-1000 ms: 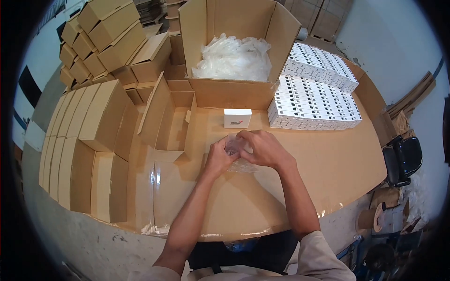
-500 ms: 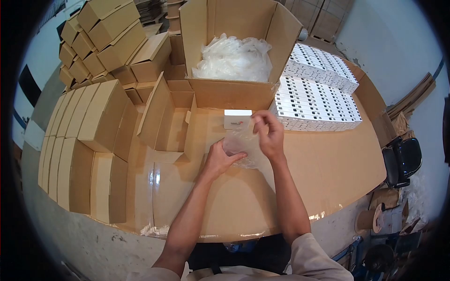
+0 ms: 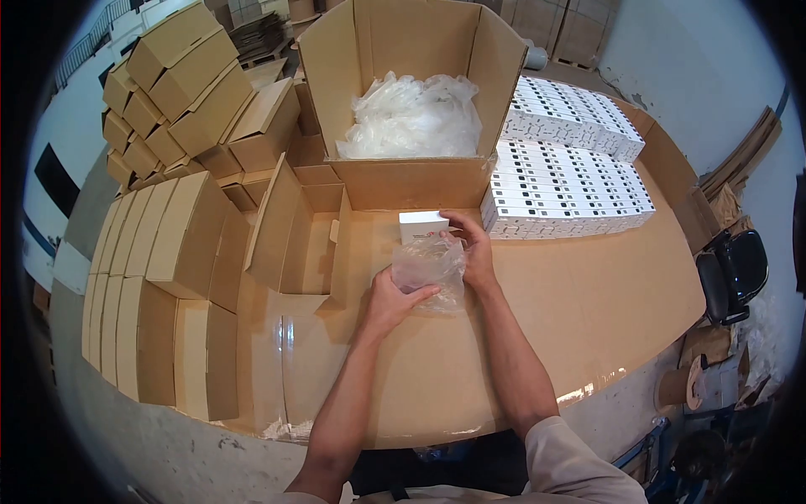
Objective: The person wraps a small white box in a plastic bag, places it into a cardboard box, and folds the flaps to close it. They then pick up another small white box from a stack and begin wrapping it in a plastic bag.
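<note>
A clear plastic bag (image 3: 430, 267) is held in front of me, its mouth towards a small white box (image 3: 422, 223) that stands on the cardboard-covered table (image 3: 579, 311). My left hand (image 3: 393, 301) grips the bag's left side between thumb and fingers. At the bag's right side, my right hand (image 3: 472, 245) has its fingertips bent at the white box's right edge; its lower fingers are partly hidden by the plastic. The bag overlaps the lower part of the box.
An open empty carton (image 3: 315, 252) lies left of the hands. Closed brown cartons (image 3: 143, 244) are stacked farther left. Behind stands a large carton (image 3: 411, 181) of clear bags (image 3: 416, 118). Rows of white boxes (image 3: 562, 189) fill the back right. A black chair (image 3: 732, 273) stands at the right.
My right hand has come down and closer to the white box and bag. The bag is now spread wider and covers the box's lower front. The view has shifted slightly.
</note>
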`<state>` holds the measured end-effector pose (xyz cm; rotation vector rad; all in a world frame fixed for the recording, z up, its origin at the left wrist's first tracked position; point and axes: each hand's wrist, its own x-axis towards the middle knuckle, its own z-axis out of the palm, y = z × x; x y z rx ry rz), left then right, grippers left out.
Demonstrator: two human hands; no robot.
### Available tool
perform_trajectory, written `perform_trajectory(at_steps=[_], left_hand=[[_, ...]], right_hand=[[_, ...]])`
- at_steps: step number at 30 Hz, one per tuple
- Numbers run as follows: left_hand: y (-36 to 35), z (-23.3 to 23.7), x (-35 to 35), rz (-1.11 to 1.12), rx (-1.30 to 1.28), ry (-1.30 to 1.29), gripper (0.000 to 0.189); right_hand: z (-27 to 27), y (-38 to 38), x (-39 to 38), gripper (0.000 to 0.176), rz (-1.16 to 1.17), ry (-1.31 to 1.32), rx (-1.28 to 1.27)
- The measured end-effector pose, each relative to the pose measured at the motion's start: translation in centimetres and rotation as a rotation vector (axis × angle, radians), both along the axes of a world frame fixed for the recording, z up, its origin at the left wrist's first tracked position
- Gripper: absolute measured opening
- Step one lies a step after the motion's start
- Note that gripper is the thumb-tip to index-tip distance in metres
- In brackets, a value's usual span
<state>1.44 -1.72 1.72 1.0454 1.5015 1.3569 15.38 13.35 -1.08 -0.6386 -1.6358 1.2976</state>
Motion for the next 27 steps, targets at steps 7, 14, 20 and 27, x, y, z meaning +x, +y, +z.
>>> perform_trajectory(at_steps=[7,14,20,27], left_hand=[[-0.1,-0.3,0.1,0.012,-0.03,0.008,0.056],[0.1,-1.2,0.1,0.007,-0.025,0.076,0.053],[0.1,-0.7,0.3,-0.007,-0.051,0.039,0.054],[0.0,-0.3,0.5,-0.007,-0.018,-0.001,0.053]], right_hand=[[-0.8,0.2,-0.2,0.029,-0.074,0.147,-0.069],[1.6,-0.7,0.9,0.03,-0.139,0.352,-0.101],[3.5,-1.4,1.5,0.023,-0.133,0.537,-0.186],[3.3,-1.7,1.8,0.02,-0.032,0.491,-0.132]])
